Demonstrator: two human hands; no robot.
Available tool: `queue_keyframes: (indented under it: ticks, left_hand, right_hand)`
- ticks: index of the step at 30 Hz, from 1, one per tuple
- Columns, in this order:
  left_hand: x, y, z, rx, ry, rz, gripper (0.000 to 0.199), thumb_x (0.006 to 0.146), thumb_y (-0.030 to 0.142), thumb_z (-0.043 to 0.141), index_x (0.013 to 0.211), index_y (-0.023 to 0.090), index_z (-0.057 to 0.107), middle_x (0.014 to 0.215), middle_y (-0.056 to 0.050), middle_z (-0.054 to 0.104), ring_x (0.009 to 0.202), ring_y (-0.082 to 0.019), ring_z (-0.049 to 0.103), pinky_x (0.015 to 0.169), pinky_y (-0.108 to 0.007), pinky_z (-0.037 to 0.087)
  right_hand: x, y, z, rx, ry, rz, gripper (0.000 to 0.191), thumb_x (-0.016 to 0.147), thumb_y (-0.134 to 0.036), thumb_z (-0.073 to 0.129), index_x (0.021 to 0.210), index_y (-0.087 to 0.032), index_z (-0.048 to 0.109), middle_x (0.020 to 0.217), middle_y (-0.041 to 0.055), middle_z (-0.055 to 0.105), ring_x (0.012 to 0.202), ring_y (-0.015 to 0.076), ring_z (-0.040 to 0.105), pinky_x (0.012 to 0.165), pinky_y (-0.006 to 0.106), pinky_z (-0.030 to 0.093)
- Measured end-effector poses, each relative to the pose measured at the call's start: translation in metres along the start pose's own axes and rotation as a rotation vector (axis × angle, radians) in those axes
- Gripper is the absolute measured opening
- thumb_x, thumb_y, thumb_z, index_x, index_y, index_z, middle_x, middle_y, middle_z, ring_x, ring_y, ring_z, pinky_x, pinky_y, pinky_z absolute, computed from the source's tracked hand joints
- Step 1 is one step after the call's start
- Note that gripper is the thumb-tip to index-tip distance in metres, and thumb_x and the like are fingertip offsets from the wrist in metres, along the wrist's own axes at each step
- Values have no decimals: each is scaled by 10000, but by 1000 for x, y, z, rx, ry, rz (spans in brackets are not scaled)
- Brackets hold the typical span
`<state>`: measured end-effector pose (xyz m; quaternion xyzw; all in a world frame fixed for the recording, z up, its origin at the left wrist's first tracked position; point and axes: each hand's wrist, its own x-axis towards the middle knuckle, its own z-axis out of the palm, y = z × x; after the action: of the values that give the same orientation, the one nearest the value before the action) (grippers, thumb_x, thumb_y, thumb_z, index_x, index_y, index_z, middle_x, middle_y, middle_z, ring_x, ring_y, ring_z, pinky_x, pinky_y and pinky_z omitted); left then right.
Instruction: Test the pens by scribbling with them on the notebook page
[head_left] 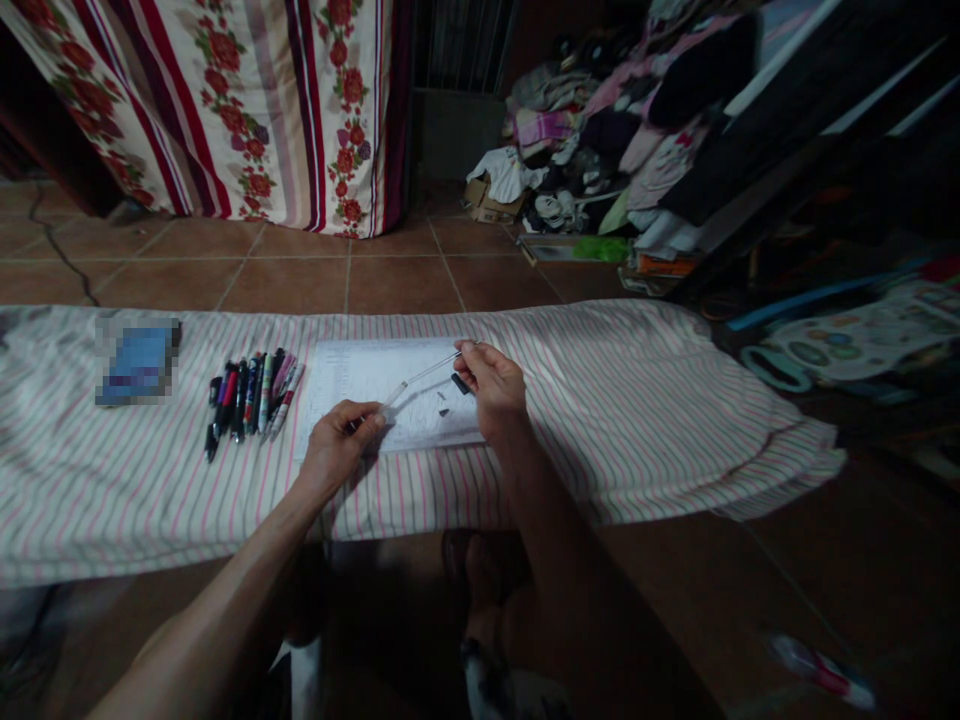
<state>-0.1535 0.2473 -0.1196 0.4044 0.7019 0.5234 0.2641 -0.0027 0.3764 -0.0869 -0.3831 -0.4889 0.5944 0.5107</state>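
Observation:
Over a white sheet of paper [360, 365], a thin clear pen tube [396, 395] slants up to the right between my hands. My left hand [341, 440] pinches its lower end with thumb and forefinger. From its upper part runs a thinner pen refill [435, 368], whose far end is pinched by my right hand [495, 385]. Whether the refill sits inside the tube or only meets it, I cannot tell. A small black pen cap [460, 384] shows by the curled fingers of my right hand. Small dark pieces [443, 410] lie on the paper below.
Several pens [251, 395] lie side by side left of the paper, with a blurred blue object [139, 362] farther left. All rest on a striped cloth [622, 400]. Beyond are a floral curtain [232, 110], tiled floor [300, 280] and a heap of clothes [600, 130].

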Motion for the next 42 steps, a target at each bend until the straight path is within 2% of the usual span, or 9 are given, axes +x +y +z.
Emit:
queue_keyframes:
  ticks: [17, 23, 29, 36, 39, 42]
  left_hand:
    - [1, -8, -1, 99, -26, 68, 244, 723, 391, 623, 829, 195, 719, 774, -28, 646, 735, -168, 579, 690, -290, 441]
    - [1, -7, -2, 161, -39, 97, 269, 736, 415, 598, 850, 204, 719, 773, -25, 626, 732, -170, 560, 687, -297, 427]
    - [1, -5, -3, 174, -29, 89, 289, 732, 435, 592, 842, 199, 717, 772, -28, 630, 758, -180, 571, 696, -300, 430]
    - [0, -6, -5, 297, -51, 206, 287, 788, 417, 540, 875, 203, 711, 828, -46, 632, 837, -202, 579, 746, -319, 438]
    - [0, -6, -5, 332, -58, 225, 286, 803, 411, 524, 885, 206, 707, 859, -50, 637, 859, -207, 584, 767, -328, 444]
    - [-1, -6, -5, 334, -57, 234, 285, 811, 402, 517, 886, 199, 702, 872, -55, 642, 867, -210, 588, 775, -333, 448]
  right_hand:
    - [0, -1, 1, 3, -33, 12, 355, 638, -492, 695, 789, -171, 673, 621, -23, 585, 628, 102, 545, 654, 257, 424]
    - [0, -1, -2, -44, -83, -1, 358, 676, -497, 666, 837, -178, 678, 645, -20, 586, 638, 104, 547, 661, 258, 429]
    - [0, -2, -2, -38, -71, -14, 326, 662, -466, 683, 812, -177, 683, 711, -12, 591, 689, 100, 538, 659, 233, 415]
    - [1, 0, -1, -61, -112, -17, 296, 661, -433, 677, 814, -179, 682, 768, -2, 611, 689, 99, 524, 640, 229, 405]
    - [0, 1, 0, -58, -134, -26, 283, 661, -420, 675, 803, -176, 679, 820, 13, 639, 690, 99, 532, 650, 236, 411]
    - [-1, 1, 1, -29, -150, -16, 299, 645, -403, 689, 837, -174, 674, 786, 14, 650, 670, 103, 543, 643, 242, 416]
